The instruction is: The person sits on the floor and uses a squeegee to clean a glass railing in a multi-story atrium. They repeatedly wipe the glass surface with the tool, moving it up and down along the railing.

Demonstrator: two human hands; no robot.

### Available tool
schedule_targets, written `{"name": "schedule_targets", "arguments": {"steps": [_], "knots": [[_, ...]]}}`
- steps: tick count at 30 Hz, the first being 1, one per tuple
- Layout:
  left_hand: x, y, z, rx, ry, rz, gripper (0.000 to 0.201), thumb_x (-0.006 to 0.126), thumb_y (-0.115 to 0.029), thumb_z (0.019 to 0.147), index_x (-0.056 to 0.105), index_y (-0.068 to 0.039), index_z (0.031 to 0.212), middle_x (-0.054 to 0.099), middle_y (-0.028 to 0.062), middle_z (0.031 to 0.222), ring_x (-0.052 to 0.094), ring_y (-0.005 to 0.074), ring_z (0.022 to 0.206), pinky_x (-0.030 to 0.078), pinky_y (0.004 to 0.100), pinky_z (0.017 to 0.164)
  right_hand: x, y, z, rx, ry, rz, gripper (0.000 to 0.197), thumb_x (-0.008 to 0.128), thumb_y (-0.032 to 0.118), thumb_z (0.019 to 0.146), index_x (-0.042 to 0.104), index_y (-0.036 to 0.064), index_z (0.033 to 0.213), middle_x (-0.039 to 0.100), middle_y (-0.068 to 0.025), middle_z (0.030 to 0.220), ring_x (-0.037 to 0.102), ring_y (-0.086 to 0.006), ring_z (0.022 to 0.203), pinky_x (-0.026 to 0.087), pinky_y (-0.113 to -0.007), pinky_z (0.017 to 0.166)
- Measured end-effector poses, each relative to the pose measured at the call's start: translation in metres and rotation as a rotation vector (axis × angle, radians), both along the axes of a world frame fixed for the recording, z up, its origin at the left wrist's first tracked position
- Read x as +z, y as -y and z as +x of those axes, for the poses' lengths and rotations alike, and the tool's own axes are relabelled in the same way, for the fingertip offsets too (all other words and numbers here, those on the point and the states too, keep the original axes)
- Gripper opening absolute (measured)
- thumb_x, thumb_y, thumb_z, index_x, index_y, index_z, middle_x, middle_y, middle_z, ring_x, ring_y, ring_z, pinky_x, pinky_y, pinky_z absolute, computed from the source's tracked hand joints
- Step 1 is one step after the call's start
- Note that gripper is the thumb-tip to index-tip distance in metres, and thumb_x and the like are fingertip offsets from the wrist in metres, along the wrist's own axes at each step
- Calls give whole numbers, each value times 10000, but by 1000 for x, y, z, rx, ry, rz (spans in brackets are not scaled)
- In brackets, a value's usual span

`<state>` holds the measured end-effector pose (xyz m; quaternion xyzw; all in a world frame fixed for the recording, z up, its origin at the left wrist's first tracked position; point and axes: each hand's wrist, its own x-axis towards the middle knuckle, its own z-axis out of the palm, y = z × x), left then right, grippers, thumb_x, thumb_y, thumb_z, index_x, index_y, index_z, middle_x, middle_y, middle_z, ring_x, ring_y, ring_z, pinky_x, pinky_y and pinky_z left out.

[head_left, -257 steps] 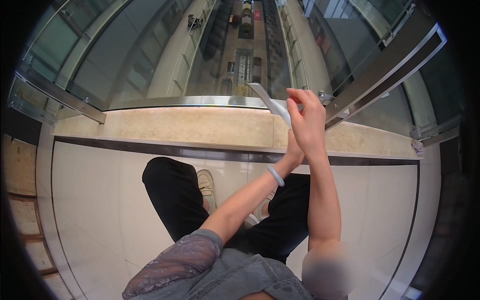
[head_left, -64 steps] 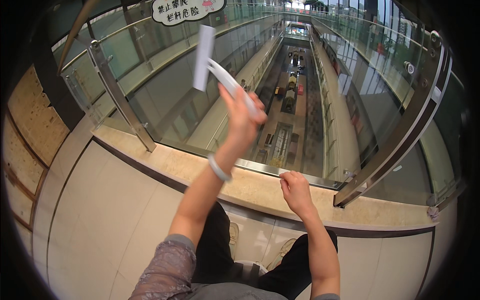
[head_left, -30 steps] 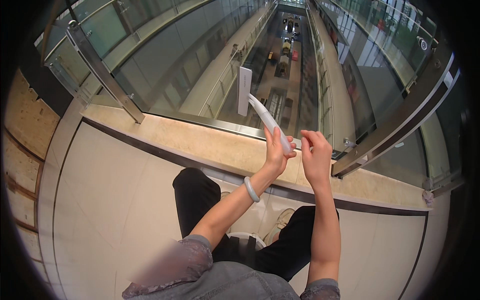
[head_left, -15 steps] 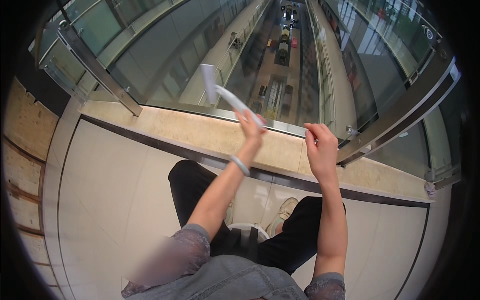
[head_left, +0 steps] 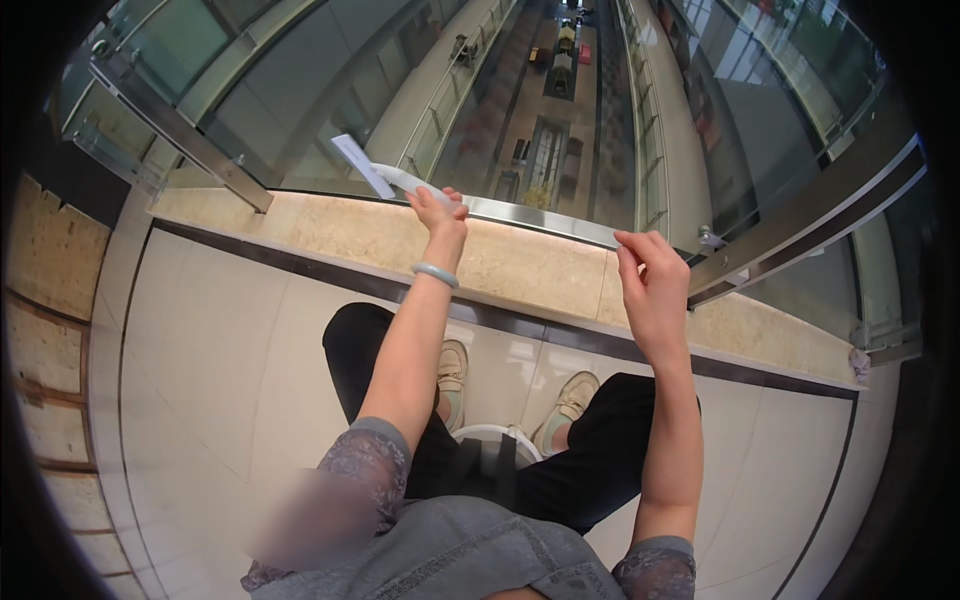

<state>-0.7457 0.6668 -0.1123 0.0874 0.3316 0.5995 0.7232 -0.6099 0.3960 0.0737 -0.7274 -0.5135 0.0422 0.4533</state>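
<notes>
My left hand [head_left: 437, 211] is wrapped round the handle of a white squeegee [head_left: 405, 180]. The squeegee's pale flat head is tilted up and to the left, in front of the glass panel [head_left: 320, 130]. Its blade appears close to the pane, but I cannot tell whether it touches. To the right, my right hand [head_left: 657, 285] is raised near the panel's lower metal rail [head_left: 540, 219]. Its fingers are loosely curled towards the thumb, and nothing shows in them.
A stone ledge [head_left: 530, 268] runs below the glass. Between my feet stands a white-rimmed bucket [head_left: 468, 432] with dark straps across it. Metal posts rise at left [head_left: 180, 125] and right [head_left: 810, 220]. Wooden boards [head_left: 50, 330] lie at far left. Lower floors show beyond the glass.
My left hand has swept left with the squeegee, whose head has moved left and tilted over more. My right hand has shifted slightly right, its fingers still curled.
</notes>
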Motion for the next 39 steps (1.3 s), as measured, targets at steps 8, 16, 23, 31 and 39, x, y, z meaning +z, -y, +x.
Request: {"name": "schedule_targets", "arguments": {"steps": [8, 16, 23, 31, 39], "knots": [[-43, 145, 88, -315, -198, 56, 606, 373, -411, 1017, -5, -400, 1490, 513, 66, 819, 501, 122, 568, 318, 223, 372, -1, -17, -8, 42, -7, -4, 142, 578, -13, 856, 642, -48, 978, 587, -154, 818, 605, -273, 687, 466, -349, 633], [-58, 84, 44, -159, -241, 22, 597, 393, -385, 1016, 39, -373, 1496, 499, 42, 747, 461, 124, 491, 303, 221, 361, -2, -19, -15, 60, 1, -39, 131, 578, -16, 854, 640, -51, 964, 583, -152, 826, 598, -298, 701, 462, -355, 639], [-26, 59, 34, -133, -229, 169, 618, 404, -415, 1010, 1, -412, 1478, 500, 56, 812, 494, 119, 600, 337, 215, 409, 1, -15, -5, 28, 17, -43, 131, 575, -27, 848, 640, -48, 960, 583, -153, 823, 594, -303, 699, 463, -356, 638], [-41, 225, 133, -408, -343, 442, 715, 436, -298, 1013, -70, -250, 1516, 534, 72, 863, 528, 128, 613, 437, 265, 465, -10, -24, -11, 46, -26, -34, 148, 586, -23, 830, 645, -50, 963, 595, -165, 836, 613, -322, 713, 478, -380, 642], [17, 91, 59, -143, -190, 211, 679, 423, -277, 1018, -37, -258, 1517, 518, 59, 780, 496, 122, 569, 378, 239, 430, -7, -7, -1, 16, 0, -34, 162, 594, -2, 836, 644, -39, 985, 595, -173, 868, 611, -351, 775, 477, -408, 690]]}}
